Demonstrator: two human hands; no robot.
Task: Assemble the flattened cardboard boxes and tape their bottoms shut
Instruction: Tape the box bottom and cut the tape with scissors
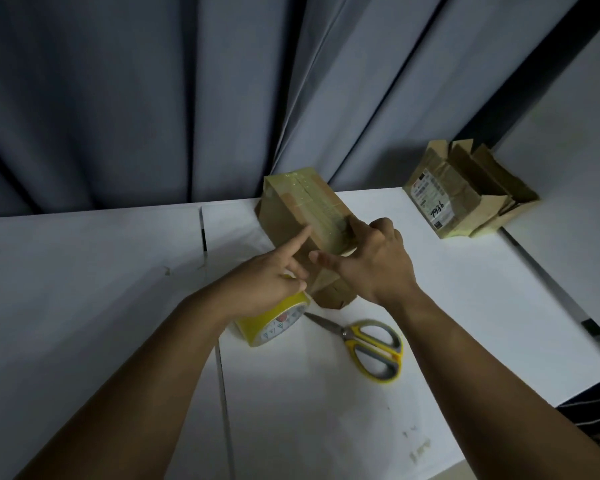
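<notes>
As it lies on the white table (pixel 84 271), the taped cardboard box (pixel 291 209) has opened boxes (pixel 465 195) far to its right. Left hand (pixel 267 285) presses it with a straight forefinger, right hand (pixel 378 265) splayed flat; scissors (pixel 371 344), tape roll (pixel 274 323) just nearer.

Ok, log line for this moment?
step: pressing tape | box: taped seam up | left hand: index on box | right hand: on tape | tape roll, scissors: on table
</notes>
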